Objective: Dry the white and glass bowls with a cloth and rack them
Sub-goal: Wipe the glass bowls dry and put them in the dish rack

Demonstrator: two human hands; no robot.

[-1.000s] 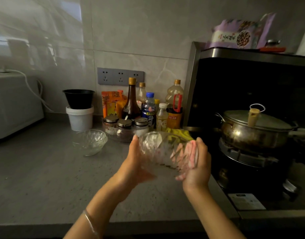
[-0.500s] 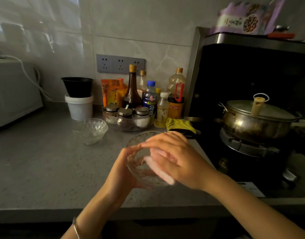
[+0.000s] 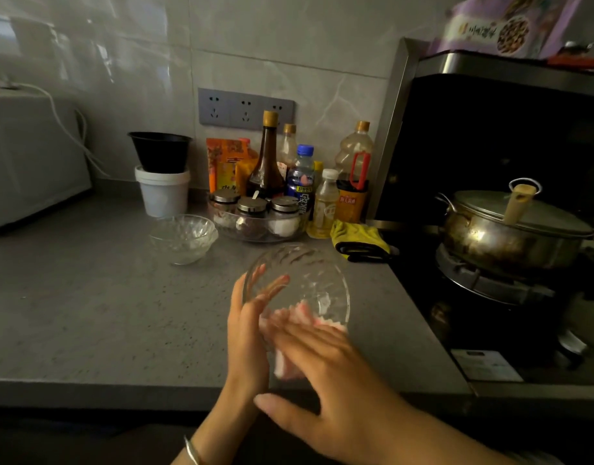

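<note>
While the left hand (image 3: 247, 333) cups the glass bowl (image 3: 305, 263), tilted mouth-up toward the person, the right hand (image 3: 329, 380) presses a pink cloth (image 3: 285, 364) inside with flat fingers.

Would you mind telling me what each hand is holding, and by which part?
The left hand holds the glass bowl by its left side. The right hand presses a pink cloth against the bowl's near rim.

Grey counter (image 3: 87, 313) as I view it: far centre, small glass bowl (image 3: 183, 238), white tub (image 3: 162, 193), spice-jar dish (image 3: 257, 229), bottles (image 3: 265, 162); yellow cloth (image 3: 357, 238) far right
</note>
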